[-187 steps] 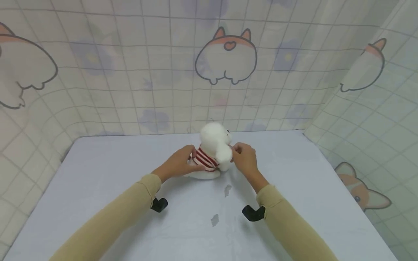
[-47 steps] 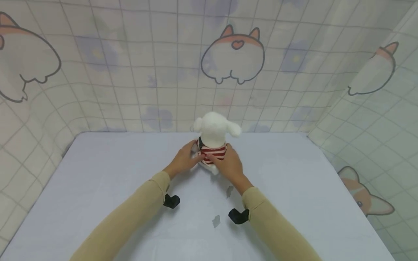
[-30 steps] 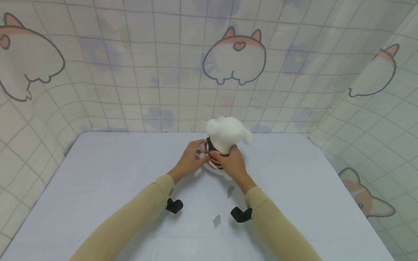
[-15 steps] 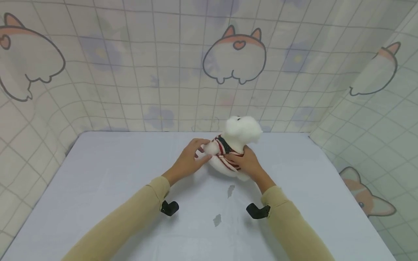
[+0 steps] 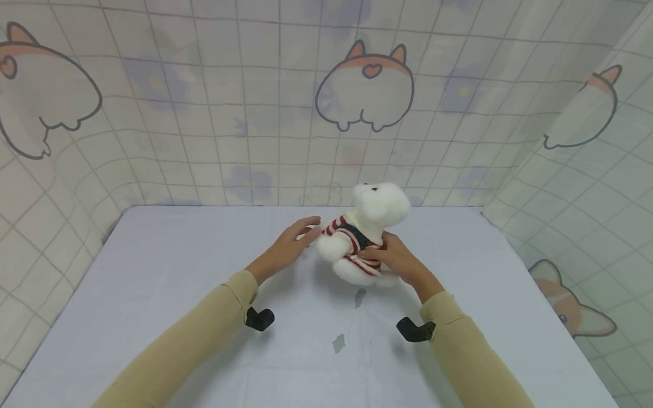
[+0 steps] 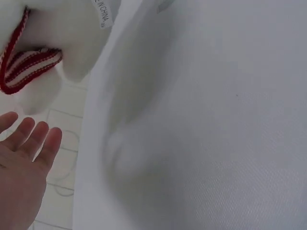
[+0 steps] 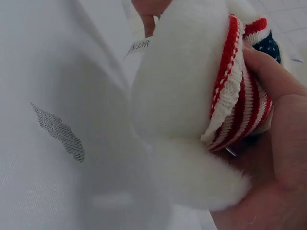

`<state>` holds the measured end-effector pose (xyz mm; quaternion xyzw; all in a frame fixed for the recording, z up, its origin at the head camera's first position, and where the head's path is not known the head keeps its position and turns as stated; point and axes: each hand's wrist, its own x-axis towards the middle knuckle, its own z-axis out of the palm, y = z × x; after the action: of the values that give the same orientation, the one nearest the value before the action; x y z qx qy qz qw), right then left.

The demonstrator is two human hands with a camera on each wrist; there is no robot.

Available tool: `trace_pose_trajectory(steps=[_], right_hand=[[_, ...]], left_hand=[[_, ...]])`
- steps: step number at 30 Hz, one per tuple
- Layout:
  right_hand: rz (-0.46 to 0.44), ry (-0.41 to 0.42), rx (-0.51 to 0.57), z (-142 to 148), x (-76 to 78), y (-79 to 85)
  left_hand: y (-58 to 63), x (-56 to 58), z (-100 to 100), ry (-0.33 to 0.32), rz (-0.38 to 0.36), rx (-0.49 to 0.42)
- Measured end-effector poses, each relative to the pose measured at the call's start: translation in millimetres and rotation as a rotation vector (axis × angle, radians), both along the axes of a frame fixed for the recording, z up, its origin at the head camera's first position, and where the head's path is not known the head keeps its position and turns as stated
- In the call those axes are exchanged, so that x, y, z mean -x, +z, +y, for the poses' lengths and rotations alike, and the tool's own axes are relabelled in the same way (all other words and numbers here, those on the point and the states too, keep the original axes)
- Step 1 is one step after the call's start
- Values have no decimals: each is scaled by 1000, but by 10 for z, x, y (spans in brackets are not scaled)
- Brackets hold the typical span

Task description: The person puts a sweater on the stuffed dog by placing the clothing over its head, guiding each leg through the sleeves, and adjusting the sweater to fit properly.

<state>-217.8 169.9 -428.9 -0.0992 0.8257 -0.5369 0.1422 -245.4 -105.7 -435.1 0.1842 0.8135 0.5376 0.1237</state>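
Observation:
A white stuffed toy dog (image 5: 382,204) wears a knitted sweater (image 7: 244,105) in red and white stripes with a dark blue part at the chest. My right hand (image 5: 400,258) grips it around the sweater, thumb across the front and the other fingers behind its body, mostly hidden. The toy leans back to the right, its snout up and to the left. My left hand (image 5: 285,243) is beside the toy's paw, fingers loosely extended. In the left wrist view a gap shows between those fingers (image 6: 34,139) and the toy. A printed tag (image 6: 102,13) hangs from the toy's underside.
The toy is close over a table with a pale cloth (image 5: 204,238). Two grey patches (image 5: 339,343) mark the cloth in front of it. A curtain (image 5: 204,141) with a grid and corgi drawings stands behind and at both sides.
Earlier both hands held the toy with its back towards me. It has since turned to face left and shifted right in my right hand. My left hand has let go and drawn back left.

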Motion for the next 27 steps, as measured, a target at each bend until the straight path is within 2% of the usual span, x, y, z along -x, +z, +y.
trace_pose_trajectory(steps=[5, 10, 13, 18, 21, 27], right_hand=[[-21, 81, 105, 23, -11, 2], [-42, 183, 217, -14, -34, 59], [-52, 217, 258, -54, -47, 88], [-40, 238, 282, -116, -49, 97], [-14, 233, 276, -135, -49, 114], [71, 126, 180, -136, -53, 158]], left_hand=[[-14, 30, -9, -53, -129, -64], [-35, 16, -5, -151, -283, -206], [-46, 3, 1, -195, -362, -268], [-48, -27, -2, -269, -443, -344], [-50, -42, 4, -252, -472, -396], [-50, -64, 22, -159, -459, -527]])
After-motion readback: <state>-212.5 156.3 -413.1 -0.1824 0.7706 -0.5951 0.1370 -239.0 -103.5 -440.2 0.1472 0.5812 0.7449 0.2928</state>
